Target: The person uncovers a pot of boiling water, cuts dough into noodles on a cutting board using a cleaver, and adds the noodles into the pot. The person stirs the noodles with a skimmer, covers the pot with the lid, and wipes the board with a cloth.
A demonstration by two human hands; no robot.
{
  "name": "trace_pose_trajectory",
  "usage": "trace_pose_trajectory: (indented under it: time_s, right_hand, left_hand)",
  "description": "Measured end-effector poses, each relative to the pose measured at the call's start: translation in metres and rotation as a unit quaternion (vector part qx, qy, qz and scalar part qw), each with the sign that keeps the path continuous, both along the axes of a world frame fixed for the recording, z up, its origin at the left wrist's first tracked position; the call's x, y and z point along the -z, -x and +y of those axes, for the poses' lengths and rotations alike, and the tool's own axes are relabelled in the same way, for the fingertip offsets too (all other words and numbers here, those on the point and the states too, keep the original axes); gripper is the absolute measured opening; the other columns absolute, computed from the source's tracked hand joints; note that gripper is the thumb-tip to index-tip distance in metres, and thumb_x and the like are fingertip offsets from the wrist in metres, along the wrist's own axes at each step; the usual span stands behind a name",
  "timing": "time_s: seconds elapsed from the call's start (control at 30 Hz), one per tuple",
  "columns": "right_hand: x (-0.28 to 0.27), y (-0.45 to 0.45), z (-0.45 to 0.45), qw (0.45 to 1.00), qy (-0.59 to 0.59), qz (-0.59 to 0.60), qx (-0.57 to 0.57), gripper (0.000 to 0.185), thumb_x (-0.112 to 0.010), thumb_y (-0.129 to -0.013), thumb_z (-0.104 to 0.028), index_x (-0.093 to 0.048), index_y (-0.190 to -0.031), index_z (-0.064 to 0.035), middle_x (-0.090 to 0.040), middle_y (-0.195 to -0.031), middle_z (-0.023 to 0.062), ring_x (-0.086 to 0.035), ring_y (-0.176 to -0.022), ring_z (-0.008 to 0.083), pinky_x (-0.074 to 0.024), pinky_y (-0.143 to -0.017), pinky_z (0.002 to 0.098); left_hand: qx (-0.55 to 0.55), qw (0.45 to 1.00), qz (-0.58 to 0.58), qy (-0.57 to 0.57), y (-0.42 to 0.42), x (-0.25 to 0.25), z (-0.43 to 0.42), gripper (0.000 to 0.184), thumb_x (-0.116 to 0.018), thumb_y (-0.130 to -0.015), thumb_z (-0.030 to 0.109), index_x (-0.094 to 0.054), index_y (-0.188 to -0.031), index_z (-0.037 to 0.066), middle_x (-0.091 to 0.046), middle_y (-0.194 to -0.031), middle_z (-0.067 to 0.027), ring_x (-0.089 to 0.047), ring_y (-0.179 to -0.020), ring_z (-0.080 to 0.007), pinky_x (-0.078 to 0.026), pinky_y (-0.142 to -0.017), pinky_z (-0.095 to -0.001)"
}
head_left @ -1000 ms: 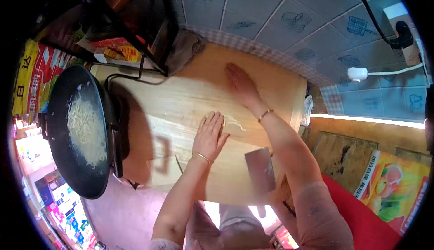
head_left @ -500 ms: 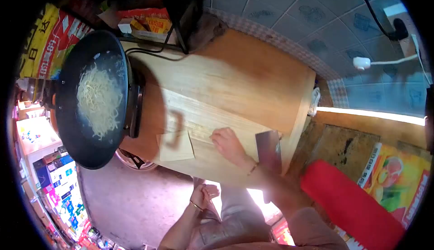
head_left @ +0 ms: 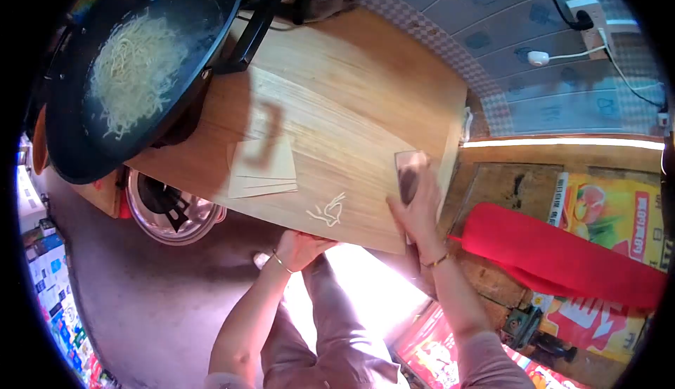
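Note:
My right hand [head_left: 419, 203], slightly blurred, is over the cleaver [head_left: 406, 172] near the right end of the wooden board [head_left: 344, 122]. Its thumb lies on the left of the blade, the fingers on the right. At the board's front edge my left hand [head_left: 304, 248] is closed, with a bit of red beside its fingers; what it grips is hidden. Between the hands, a few pale noodle strands [head_left: 327, 211] lie loose on the wood. Further left rests a small stack of flat, pale sheets [head_left: 264, 171].
A big dark wok [head_left: 204, 44] with noodles [head_left: 137, 69] in cloudy liquid stands upper left. Below it is a shiny metal basin [head_left: 204, 224] with a black utensil. A red roll [head_left: 541, 248] lies right of my arm. A socket strip [head_left: 590, 20] hangs on the tiled wall.
My right hand has moved from the middle of the board onto the cleaver. The loose strands now show where it was. My left hand has come up to the board's edge. The view has shifted.

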State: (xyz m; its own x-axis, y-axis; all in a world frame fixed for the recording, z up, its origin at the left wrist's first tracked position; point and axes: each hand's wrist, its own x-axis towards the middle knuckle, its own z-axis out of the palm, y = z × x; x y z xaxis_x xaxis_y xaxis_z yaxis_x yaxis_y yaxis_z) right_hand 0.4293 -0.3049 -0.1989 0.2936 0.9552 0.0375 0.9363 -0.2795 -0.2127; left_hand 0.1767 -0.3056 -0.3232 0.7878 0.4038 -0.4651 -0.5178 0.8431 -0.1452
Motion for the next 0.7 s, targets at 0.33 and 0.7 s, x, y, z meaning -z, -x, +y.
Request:
trace_pose_trajectory:
  time_s: [0.33, 0.7]
  right_hand:
    - [0.024, 0.013, 0.064, 0.997, 0.069, -0.019, -0.034, 0.055, -0.051, -0.09, -0.016, -0.032, -0.135, 0.0097, -0.031, -0.142, 0.027, -0.033, -0.129, 0.0409, -0.0257, -0.109, 0.0426]
    - [0.049, 0.131, -0.041, 0.922, 0.06, 0.203, -0.324, 0.048, -0.055, -0.086, -0.012, -0.043, -0.13, 0.0034, -0.041, -0.136, 0.0219, -0.039, -0.128, 0.0363, -0.0291, -0.108, 0.0455]
  left_hand:
    - [0.009, 0.999, -0.047, -0.013, -0.001, 0.014, -0.002, 0.059, -0.03, -0.098, 0.044, -0.036, -0.137, 0.0, -0.043, -0.138, -0.0204, -0.043, -0.125, -0.0396, -0.032, -0.106, -0.0567]
    - [-0.127, 0.933, -0.335, -0.025, 0.005, 0.078, -0.02, 0.038, -0.035, -0.096, 0.027, -0.055, -0.114, 0.0, -0.062, -0.111, -0.0138, -0.056, -0.11, -0.0287, -0.044, -0.096, -0.0438]
